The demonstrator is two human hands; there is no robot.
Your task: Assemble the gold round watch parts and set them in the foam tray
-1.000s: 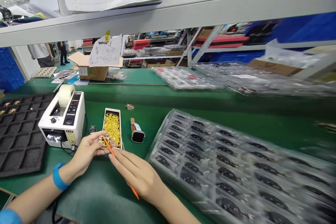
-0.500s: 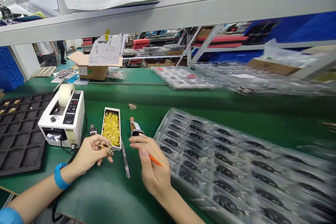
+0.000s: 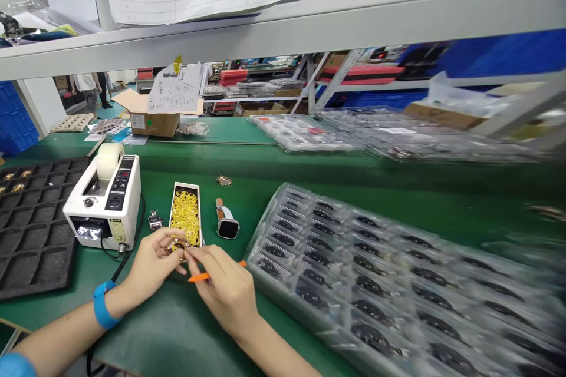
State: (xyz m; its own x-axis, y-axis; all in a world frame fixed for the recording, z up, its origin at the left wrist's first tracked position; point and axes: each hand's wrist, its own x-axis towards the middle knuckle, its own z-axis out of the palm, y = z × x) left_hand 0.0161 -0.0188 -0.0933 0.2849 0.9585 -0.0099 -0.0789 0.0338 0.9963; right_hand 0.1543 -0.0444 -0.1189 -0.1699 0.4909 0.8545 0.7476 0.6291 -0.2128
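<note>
Between its fingers and thumb, my left hand grips a small round gold-coloured watch case with something yellow inside. My right hand has come up to it, thumb and fingertips touching the case's right edge. Tucked across that hand is a thin orange pointed stick. Just behind both hands stands a narrow white box full of thin yellow rings. A smartwatch lies right of the box, and another round metal part farther back. Tweezers are not visible behind my right hand.
A white tape dispenser and small counter stand left, beside a black foam tray holding several gold parts. Stacked clear trays of dark parts fill the right. A shelf beam crosses above; a cardboard box sits behind.
My right hand has moved left, bringing its fingertips onto the watch case with the orange stick still in it. The smartwatch is now uncovered, while the tweezers have become hidden.
</note>
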